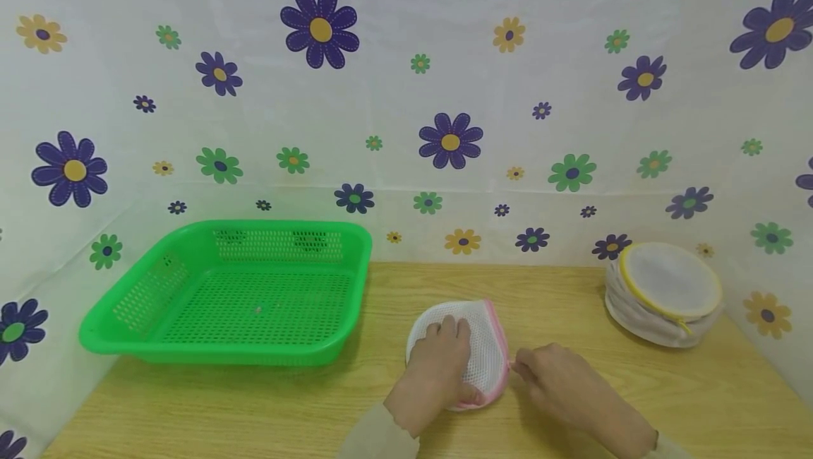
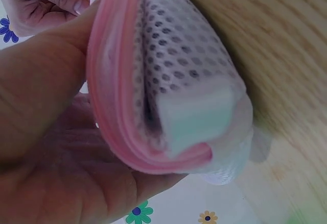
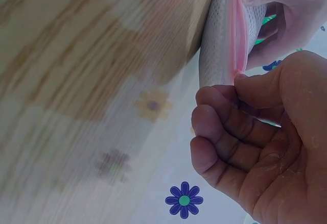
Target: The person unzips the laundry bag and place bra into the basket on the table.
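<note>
On the wooden table (image 1: 222,416), right of the green basket (image 1: 235,355), we grip the mesh bag (image 1: 485,354) between fingers and thumb of our left hand (image 1: 438,367), while our curled right hand (image 1: 565,385) pinches the pink zip (image 1: 501,337) at its end, best drawn straight against a taut edge.

There are two white bags: one pink-edged mesh bag (image 1: 485,353) under the left hand (image 1: 440,366), one yellow-edged round bag (image 1: 673,281) beyond the right hand (image 1: 562,380); leftward, one green plastic basket (image 1: 231,356).
</note>
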A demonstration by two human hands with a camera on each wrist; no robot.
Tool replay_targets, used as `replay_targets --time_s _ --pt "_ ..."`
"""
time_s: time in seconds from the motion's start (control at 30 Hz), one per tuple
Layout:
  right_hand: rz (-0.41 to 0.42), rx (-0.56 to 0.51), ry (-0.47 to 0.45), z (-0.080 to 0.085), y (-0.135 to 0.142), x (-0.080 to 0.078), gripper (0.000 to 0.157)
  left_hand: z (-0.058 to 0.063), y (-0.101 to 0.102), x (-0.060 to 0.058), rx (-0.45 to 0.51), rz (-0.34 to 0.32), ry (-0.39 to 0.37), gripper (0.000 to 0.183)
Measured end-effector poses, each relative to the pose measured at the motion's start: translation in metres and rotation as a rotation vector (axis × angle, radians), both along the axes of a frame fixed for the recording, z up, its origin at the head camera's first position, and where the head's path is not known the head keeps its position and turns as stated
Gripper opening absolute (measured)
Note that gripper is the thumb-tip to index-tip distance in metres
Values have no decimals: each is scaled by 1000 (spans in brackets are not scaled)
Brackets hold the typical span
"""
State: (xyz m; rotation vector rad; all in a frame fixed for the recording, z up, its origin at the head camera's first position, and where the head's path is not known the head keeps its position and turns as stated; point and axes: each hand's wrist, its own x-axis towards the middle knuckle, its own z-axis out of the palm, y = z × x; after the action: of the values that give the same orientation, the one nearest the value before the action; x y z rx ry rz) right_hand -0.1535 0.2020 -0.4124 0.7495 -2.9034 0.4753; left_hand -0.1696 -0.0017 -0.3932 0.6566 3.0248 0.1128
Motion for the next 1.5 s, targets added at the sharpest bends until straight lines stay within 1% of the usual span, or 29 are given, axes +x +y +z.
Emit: replay_targets --time_s 0.27,0.53,0.77,1.0,1.13,1.4,1.5 --pt "-8 8 9 -1 0 0 26 1 1 0 6 -13 -1 108" --pt "-10 4 -5 -1 0 -1 24 1 1 1 6 -37 -15 105" --pt "-13 -2 7 -1 0 -1 24 2 1 1 33 -48 -41 104" --pt "-12 -4 -15 -1 1 -1 27 3 1 1 8 -69 -16 99" --pt "-14 -14 -19 -1 1 -1 28 4 0 1 -4 -72 -13 100" --pt "-19 -13 16 -2 1 -2 28 3 0 -1 -11 -77 -18 101" --pt "-29 -18 10 -2 1 -2 28 3 0 -1 -19 -80 -21 102"
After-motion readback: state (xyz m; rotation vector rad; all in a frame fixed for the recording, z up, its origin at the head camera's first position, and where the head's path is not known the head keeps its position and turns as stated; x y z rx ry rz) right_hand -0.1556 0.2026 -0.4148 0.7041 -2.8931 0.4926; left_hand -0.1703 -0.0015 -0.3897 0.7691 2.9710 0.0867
